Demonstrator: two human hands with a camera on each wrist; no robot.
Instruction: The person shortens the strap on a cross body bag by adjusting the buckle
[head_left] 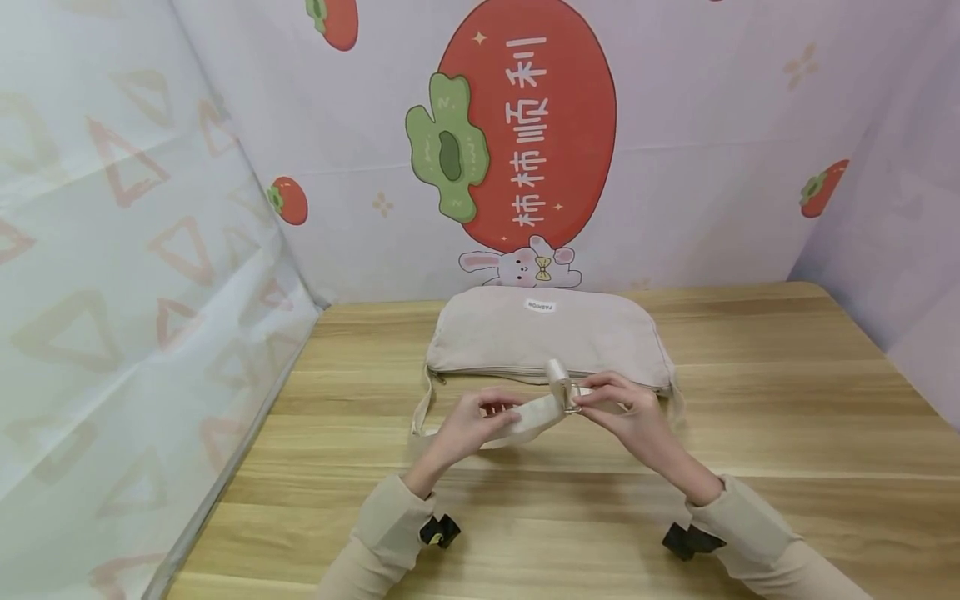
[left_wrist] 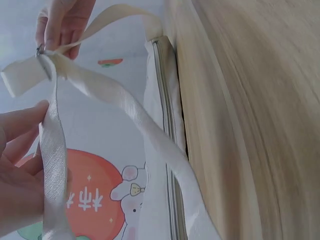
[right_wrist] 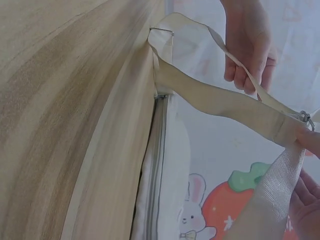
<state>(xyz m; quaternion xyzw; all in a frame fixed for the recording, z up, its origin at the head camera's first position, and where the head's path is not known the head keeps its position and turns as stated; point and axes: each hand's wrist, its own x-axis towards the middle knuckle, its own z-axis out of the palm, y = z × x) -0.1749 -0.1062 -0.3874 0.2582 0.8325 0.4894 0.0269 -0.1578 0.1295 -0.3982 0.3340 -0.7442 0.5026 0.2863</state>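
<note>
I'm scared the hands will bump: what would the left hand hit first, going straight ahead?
Past the strap it holds, the left hand would probably meet the metal buckle in the right hand; depth is unclear.

Metal right at the right grip [head_left: 628, 408]: a buckle [head_left: 572, 402], smooth, with a bright shine! Reaching across to the left grip [head_left: 474, 427], it's woven cloth, the strap [head_left: 538, 416], finely ribbed, with a satiny gleam. Just beyond both grips sits the bag [head_left: 495, 333], matt cloth, softly creased, its label [head_left: 541, 306] flat and dull, cloth or paper, can't tell. Below the grips, the table [head_left: 787, 417] shows smooth wood grain, low sheen. Behind the grips, matt cloth sleeves [head_left: 393, 512]; far beyond, a printed backdrop [head_left: 675, 208], matt, lightly creased.
</note>
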